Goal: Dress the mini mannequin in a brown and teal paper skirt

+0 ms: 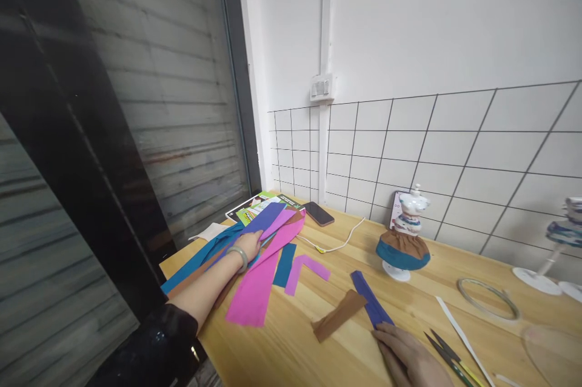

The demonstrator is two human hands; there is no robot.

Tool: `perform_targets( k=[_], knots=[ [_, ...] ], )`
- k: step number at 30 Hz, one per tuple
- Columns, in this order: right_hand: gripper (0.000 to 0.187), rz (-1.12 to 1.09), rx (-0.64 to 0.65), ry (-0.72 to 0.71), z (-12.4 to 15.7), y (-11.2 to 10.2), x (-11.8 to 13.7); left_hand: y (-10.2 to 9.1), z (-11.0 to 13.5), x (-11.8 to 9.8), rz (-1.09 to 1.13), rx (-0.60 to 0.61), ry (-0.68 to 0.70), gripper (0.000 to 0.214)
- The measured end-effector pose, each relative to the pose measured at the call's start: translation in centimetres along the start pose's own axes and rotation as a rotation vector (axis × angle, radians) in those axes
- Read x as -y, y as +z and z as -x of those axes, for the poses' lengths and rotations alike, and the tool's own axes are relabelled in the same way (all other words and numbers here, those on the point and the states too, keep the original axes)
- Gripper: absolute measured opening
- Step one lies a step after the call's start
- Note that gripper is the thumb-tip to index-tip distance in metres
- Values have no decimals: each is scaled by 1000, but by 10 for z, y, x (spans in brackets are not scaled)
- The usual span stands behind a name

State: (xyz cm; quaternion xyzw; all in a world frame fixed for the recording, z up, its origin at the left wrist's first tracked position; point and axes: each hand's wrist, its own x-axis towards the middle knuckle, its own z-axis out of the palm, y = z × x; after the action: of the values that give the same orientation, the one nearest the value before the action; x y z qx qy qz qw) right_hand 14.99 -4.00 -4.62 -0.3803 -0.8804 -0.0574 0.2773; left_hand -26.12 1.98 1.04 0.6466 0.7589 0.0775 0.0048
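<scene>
My left hand, with a bangle on its wrist, reaches into a heap of long fabric strips. Its fingers are closed on the fabric where a violet-blue strip and a pink strip overlap; the fingertips are partly hidden. Teal and brown strips run beneath that forearm. My right hand lies on the table at the right front, fingers stretched out and touching the near end of a short dark blue fabric strip. A short brown fabric piece touches this strip. Small teal and pink pieces lie further left.
On the wooden table stands a small dress form in a brown and teal skirt. Scissors, a wire ring, a white strip, a phone and a white cable lie about. Another form stands far right.
</scene>
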Motion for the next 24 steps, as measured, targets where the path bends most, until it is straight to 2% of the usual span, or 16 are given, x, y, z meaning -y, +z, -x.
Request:
perform_targets(
  k=[3,6,9,12,17,21,24],
  knots=[
    [25,-15,-9,14,-1,-1,1,-12,-7,15,46,-15,-5,38],
    [25,-38,-3,34,-2,-1,2,-24,-11,28,71,-55,-39,47],
    [25,-55,7,54,-1,-2,3,-28,-9,30,72,-70,-20,54],
    [25,-63,18,67,-1,-2,3,-21,-7,22,48,-30,23,50],
    [26,-75,22,79,0,-3,3,-6,-8,-4,-35,2,-18,24],
    [27,-82,22,80,-2,-5,5,-2,-10,-20,-97,-26,-74,29],
    [25,-97,32,85,-2,-7,6,-4,-14,-22,-109,-22,-97,30]
  ],
)
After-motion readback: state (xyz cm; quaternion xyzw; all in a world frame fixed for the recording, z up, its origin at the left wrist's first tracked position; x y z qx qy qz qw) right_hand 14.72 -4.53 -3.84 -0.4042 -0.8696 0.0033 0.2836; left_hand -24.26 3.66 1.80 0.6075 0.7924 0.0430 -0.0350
